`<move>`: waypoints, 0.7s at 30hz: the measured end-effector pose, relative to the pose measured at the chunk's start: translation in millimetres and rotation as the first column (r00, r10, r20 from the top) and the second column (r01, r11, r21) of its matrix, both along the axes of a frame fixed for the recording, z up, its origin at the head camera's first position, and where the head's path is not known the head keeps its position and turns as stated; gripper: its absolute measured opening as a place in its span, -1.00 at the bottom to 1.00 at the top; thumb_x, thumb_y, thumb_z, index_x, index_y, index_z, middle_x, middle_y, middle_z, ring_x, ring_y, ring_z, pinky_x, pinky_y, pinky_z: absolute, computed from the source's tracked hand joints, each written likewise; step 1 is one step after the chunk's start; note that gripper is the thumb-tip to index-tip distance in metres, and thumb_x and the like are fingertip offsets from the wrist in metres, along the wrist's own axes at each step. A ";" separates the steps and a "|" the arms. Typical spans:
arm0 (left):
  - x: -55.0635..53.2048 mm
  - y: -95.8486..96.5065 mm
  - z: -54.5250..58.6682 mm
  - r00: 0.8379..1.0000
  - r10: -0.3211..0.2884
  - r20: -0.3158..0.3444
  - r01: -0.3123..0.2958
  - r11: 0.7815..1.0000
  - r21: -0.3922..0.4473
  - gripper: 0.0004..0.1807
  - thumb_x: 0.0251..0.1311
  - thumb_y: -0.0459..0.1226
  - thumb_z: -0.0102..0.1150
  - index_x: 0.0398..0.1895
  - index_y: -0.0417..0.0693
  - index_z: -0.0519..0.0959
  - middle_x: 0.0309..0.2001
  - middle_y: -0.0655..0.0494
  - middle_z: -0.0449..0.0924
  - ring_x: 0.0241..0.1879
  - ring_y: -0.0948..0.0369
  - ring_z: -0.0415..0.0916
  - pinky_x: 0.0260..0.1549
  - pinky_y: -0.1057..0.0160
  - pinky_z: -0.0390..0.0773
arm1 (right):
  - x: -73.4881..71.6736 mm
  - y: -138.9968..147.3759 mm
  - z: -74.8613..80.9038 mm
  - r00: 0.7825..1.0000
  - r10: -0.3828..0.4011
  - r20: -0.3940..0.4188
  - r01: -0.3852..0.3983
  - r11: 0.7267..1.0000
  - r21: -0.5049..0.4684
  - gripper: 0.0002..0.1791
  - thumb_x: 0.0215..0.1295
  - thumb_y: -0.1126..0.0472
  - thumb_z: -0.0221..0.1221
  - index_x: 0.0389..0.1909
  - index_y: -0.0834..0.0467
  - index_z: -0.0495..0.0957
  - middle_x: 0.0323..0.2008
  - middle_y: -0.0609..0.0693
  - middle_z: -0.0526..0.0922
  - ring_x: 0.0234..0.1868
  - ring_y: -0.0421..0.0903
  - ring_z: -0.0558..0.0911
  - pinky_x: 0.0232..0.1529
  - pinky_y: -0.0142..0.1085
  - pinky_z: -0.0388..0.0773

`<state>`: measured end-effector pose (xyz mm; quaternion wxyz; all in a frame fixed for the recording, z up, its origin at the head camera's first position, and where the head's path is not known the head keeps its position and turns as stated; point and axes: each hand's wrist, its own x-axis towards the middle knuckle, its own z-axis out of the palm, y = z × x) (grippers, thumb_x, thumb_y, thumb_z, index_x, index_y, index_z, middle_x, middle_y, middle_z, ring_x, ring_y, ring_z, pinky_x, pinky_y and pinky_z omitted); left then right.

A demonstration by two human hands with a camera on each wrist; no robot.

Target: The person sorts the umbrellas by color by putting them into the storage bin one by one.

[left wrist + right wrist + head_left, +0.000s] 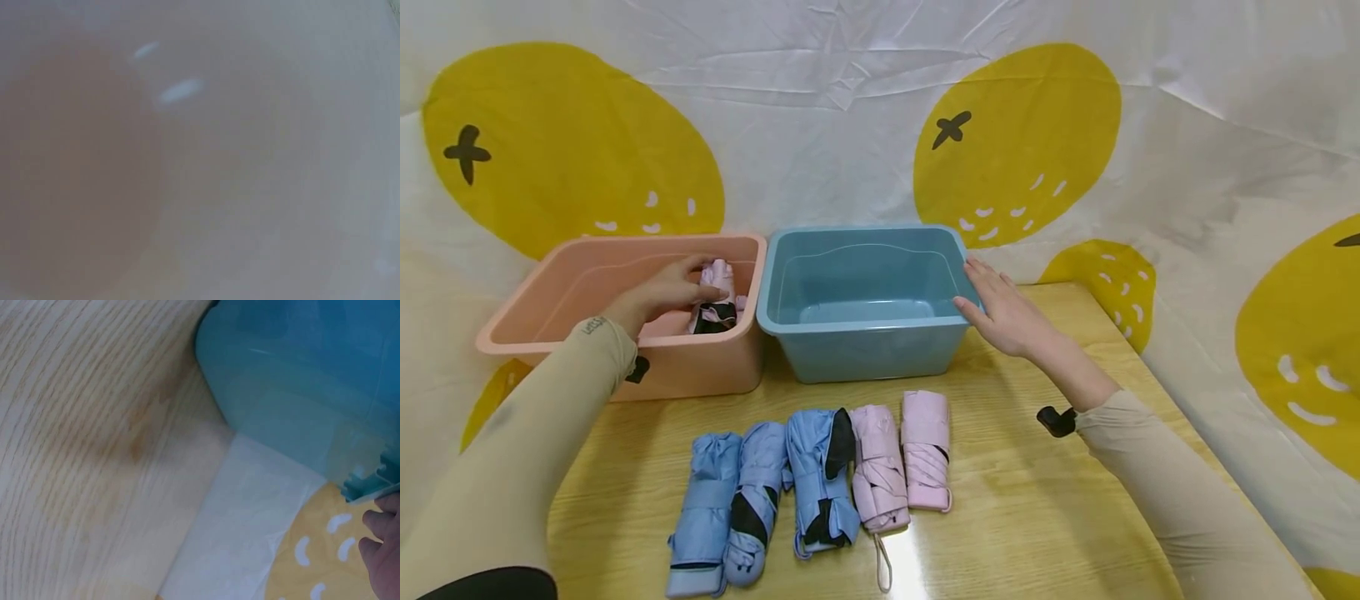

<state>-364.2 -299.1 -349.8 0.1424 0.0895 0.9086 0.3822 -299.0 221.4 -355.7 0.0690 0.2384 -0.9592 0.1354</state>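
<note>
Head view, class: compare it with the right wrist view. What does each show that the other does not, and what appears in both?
Only the head view shows the left hand on a pink umbrella inside the salmon bin, plus a row of three blue umbrellas and two pink umbrellas.

Only the right wrist view shows the notched ribs on the blue bin.

Both show that bin, the right hand at its edge, the wooden table and the yellow-printed cloth.

Left bin (688, 375), salmon pink; right bin (872, 352), blue. Near left bundles (760, 457), blue with black; near right bundles (925, 425), pale pink. Tabletop (1022, 500), yellow-brown wood grain. Far cloth (820, 167), white with yellow motifs.
</note>
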 end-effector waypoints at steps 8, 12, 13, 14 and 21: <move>-0.7 -5.2 -0.1 0.998 -0.023 -0.054 0.018 0.997 -0.081 -0.16 0.22 -0.08 0.20 0.46 -0.13 0.04 0.33 -0.38 0.08 0.21 -0.25 0.15 0.16 -0.25 0.23 | 0.4 -1.2 -1.4 1.000 -0.006 0.002 0.006 1.000 -0.013 -0.17 0.44 -0.28 -0.31 0.48 0.22 -0.12 0.50 0.05 -0.16 0.50 -0.05 -0.19 0.41 0.04 -0.19; 1.5 -8.1 -1.1 1.000 0.004 -0.010 -0.005 0.998 -0.065 -0.17 0.25 -0.09 0.18 0.48 -0.11 0.02 0.36 -0.37 0.05 0.16 -0.23 0.25 0.04 -0.14 0.44 | -0.2 -1.1 -2.1 1.000 -0.005 0.000 0.005 1.000 -0.010 -0.17 0.43 -0.28 -0.31 0.48 0.21 -0.12 0.50 0.05 -0.16 0.50 -0.05 -0.19 0.41 0.04 -0.19; 1.5 -9.3 -1.8 1.000 0.015 0.005 -0.014 0.999 -0.051 -0.18 0.25 -0.10 0.17 0.48 -0.10 0.02 0.37 -0.37 0.04 0.14 -0.22 0.27 -0.01 -0.11 0.49 | -0.2 -1.2 -2.1 1.000 -0.007 0.000 0.007 1.000 -0.010 -0.17 0.43 -0.29 -0.31 0.48 0.21 -0.12 0.50 0.04 -0.17 0.50 -0.05 -0.19 0.41 0.04 -0.19; 1.3 -10.8 -2.6 1.000 0.024 0.018 -0.024 0.999 -0.039 -0.18 0.25 -0.11 0.17 0.48 -0.10 0.01 0.37 -0.37 0.03 0.11 -0.22 0.29 -0.07 -0.07 0.54 | -0.1 -1.3 -2.0 1.000 -0.006 -0.001 0.006 1.000 -0.010 -0.17 0.43 -0.29 -0.32 0.48 0.21 -0.12 0.50 0.04 -0.17 0.50 -0.05 -0.19 0.41 0.05 -0.19; 3.4 -16.9 -2.6 0.994 0.096 0.046 -0.095 0.995 -0.022 -0.28 0.26 -0.25 0.16 0.43 -0.19 0.11 0.35 -0.35 0.12 0.13 -0.26 0.29 -0.23 -0.06 0.60 | 1.5 -1.6 -1.5 1.000 -0.008 -0.005 0.008 1.000 -0.011 -0.17 0.43 -0.29 -0.32 0.48 0.22 -0.11 0.50 0.07 -0.15 0.50 -0.04 -0.18 0.40 0.07 -0.17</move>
